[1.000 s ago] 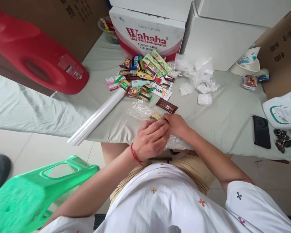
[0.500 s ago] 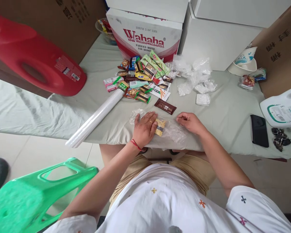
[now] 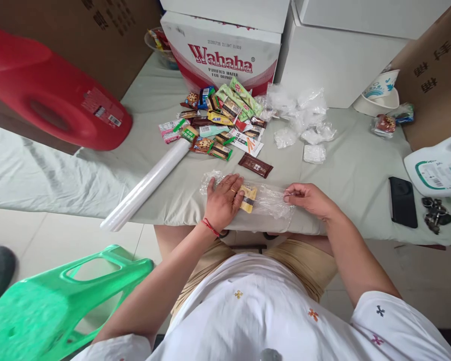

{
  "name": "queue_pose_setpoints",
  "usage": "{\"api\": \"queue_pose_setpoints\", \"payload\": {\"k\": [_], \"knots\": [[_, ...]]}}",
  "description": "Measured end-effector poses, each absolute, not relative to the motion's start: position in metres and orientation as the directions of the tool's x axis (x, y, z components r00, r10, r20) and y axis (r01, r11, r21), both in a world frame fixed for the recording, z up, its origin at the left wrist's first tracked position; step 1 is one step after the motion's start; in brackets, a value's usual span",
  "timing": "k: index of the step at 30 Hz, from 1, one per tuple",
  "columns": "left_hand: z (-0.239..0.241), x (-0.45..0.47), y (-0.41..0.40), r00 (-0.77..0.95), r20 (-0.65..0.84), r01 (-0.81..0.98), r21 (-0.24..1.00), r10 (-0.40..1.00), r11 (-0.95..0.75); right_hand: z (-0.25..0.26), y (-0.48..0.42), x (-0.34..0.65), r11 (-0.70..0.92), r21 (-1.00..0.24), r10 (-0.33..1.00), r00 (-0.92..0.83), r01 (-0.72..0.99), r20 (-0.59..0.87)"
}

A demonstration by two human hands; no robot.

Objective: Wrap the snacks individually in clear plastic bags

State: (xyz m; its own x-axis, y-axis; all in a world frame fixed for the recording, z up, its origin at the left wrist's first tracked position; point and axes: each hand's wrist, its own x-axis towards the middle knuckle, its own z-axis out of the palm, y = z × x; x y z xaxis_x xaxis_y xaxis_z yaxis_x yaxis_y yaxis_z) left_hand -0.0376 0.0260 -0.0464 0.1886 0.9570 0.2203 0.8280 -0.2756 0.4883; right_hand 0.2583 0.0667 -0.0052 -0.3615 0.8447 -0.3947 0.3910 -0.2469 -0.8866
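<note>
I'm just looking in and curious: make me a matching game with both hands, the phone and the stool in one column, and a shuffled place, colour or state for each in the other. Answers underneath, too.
Column one
1. Left hand
2. Right hand
3. Phone
4. Stool

Column two
A. Black, beside the keys
B. Pinching clear film
C. Bright green
D. Lying flat, next to the yellow packet

Right pairs: 1-D, 2-B, 3-A, 4-C
</note>
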Motion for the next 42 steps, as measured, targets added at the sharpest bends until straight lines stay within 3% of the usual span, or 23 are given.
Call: {"api": "queue_pose_setpoints", "payload": {"k": [6,9,16,19,23,26,28,33,39,42], "knots": [[-0.047,-0.038,0.027,0.201,0.214,0.821,0.495,0.956,-0.284,-0.001,0.07,0.277,-0.159,-0.866,0.982,-0.018,0.475,-0.19],[-0.047,-0.039,0.028,0.206,0.212,0.818,0.499,0.955,-0.287,-0.002,0.07,0.258,-0.107,-0.891,0.97,-0.149,0.441,-0.19],[-0.042,-0.038,0.026,0.204,0.233,0.821,0.489,0.951,-0.296,-0.01,0.041,0.222,-0.099,-0.828,0.84,-0.399,0.552,-0.367],[-0.042,-0.035,0.02,0.11,0.299,0.817,0.516,0.948,-0.258,-0.011,0.008,0.228,-0.163,-0.845,0.819,-0.408,0.509,-0.404],[-0.05,-0.03,0.015,-0.047,0.303,0.717,0.674,0.952,-0.179,-0.003,-0.011,0.242,-0.188,-0.837,0.777,-0.443,0.514,-0.447],[-0.058,-0.029,0.016,-0.101,0.264,0.628,0.765,0.959,-0.144,0.003,0.017,0.242,-0.181,-0.835,0.853,-0.339,0.519,-0.396],[-0.062,-0.029,0.018,-0.113,0.255,0.605,0.784,0.96,-0.138,0.004,0.048,0.23,-0.177,-0.842,0.886,-0.291,0.509,-0.362],[-0.065,-0.03,0.019,-0.106,0.278,0.606,0.779,0.955,-0.159,0.0,0.117,0.164,-0.209,-0.88,0.824,-0.408,0.427,-0.394],[-0.066,-0.03,0.018,-0.154,0.248,0.585,0.803,0.956,-0.114,-0.004,0.147,0.118,-0.423,-0.842,0.721,-0.439,0.335,-0.536],[-0.066,-0.033,0.02,-0.183,0.177,0.52,0.852,0.967,-0.057,-0.001,0.143,0.123,-0.413,-0.885,0.721,-0.516,0.214,-0.462]]}}
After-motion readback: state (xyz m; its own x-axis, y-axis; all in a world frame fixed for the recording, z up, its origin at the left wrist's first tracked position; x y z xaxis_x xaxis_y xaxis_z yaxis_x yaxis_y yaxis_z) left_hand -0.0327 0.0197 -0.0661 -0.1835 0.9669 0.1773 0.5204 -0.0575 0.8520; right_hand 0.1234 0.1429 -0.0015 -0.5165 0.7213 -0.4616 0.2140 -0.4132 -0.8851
